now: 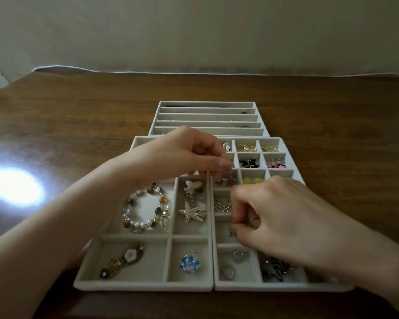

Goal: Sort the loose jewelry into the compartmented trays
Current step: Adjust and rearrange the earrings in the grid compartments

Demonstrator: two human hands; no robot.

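1. Three grey trays are sitting on the wooden worktop (78, 116): the left tray (143, 285) with large compartments, the right tray (274, 287) with small compartments lying against its side, and the far tray (207, 104) of long slots lying just behind both
2. The left hand (182, 155) is hovering over the seam between the two near trays. Its thumb and forefinger are pressing tip to tip just above the compartment holding the star studs (228, 180), and I am not able to tell whether these fingers are pinching anything
3. The right hand (279, 215) is reaching down into the right tray. Its fingers (238, 229) are curling into a left-column compartment, between the one with the bead cluster (222, 206) and the one with the hoop earrings (232, 263). A small silver piece (231, 231) is showing at the fingertips, and I cannot tell whether they are gripping it
4. In the left tray, the beaded bracelet (145, 208) is lying in a large compartment. The heart clip (194, 185) and the starfish clip (191, 212) are sharing the one beside it. The flower hair clip (122, 261) and the blue flower piece (189, 264) are each occupying a near compartment
5. In the right tray's far rows, the cameo ring (226, 146), gold rings (248, 147), black bows (249, 163), pink pieces (276, 165) and yellow studs (251, 180) are sitting in separate compartments
6. A bright glare (15, 187) is falling on the worktop to the left
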